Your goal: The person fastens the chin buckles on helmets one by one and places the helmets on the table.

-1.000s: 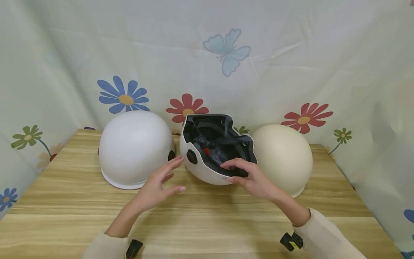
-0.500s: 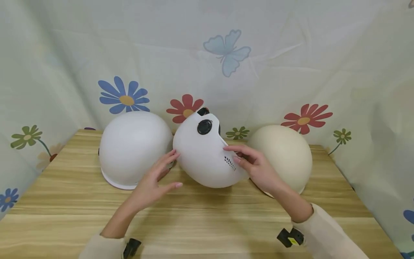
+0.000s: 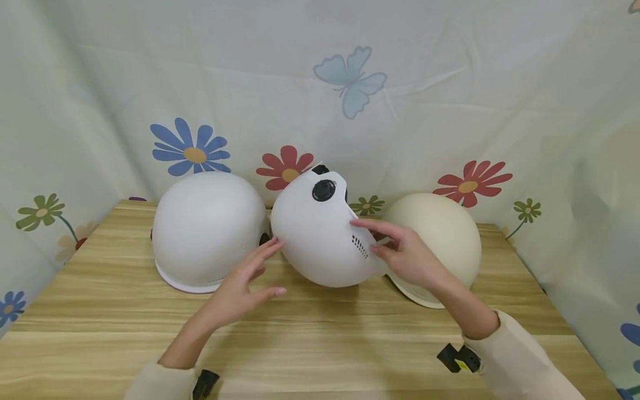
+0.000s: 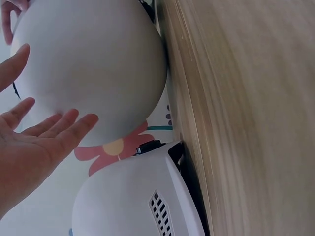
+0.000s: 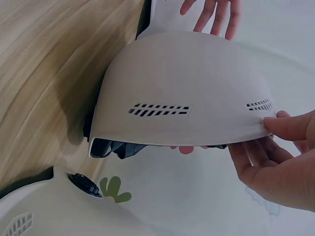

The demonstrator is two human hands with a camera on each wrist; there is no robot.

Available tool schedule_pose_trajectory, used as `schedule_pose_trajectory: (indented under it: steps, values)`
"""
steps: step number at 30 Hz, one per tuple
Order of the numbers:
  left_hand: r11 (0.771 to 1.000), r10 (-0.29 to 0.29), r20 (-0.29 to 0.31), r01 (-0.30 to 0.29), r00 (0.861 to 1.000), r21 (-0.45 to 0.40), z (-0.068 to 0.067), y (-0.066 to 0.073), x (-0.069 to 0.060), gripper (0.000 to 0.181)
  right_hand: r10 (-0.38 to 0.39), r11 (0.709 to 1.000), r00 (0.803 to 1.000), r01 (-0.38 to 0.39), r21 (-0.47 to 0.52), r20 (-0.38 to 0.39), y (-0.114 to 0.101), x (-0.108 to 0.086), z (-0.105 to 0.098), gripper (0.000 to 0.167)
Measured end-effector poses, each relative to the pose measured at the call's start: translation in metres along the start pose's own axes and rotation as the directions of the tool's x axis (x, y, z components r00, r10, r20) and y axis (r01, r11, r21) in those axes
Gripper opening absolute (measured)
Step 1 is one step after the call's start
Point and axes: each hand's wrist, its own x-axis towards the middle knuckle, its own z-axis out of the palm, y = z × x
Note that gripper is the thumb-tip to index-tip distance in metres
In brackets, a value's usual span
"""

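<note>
Between two others, a white helmet [image 3: 325,239] stands tilted on its side, its black round knob up and its vent slots facing right. My right hand [image 3: 410,255] pinches its rim, thumb outside and fingers inside, as the right wrist view shows with the hand [image 5: 280,157] at the helmet's edge [image 5: 182,88]. At the helmet's left side my left hand [image 3: 240,289] is spread, its fingertips at or near the shell; whether they touch, I cannot tell. In the left wrist view the left hand [image 4: 34,147] has its fingers extended beside the shell [image 4: 93,64].
A white helmet [image 3: 210,228] stands dome up on the left, a cream helmet [image 3: 435,244] dome up on the right. All three are at the back of the wooden table [image 3: 310,344], before a flowered curtain [image 3: 425,133].
The middle helmet has turned from showing its dark inside to showing its outer shell, and its top has shifted slightly right. My right hand has moved a little up and right with the rim.
</note>
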Motion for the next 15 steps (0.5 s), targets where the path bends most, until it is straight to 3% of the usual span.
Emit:
schedule_pose_trajectory:
  steps: [15]
  values:
    - [0.999,0.002,0.032,-0.003,0.999,0.036,0.0103,0.0040,0.0013,0.074,0.044,0.999,0.998,-0.044,0.006,-0.047,0.0058,-0.0025,-0.0057,0.048]
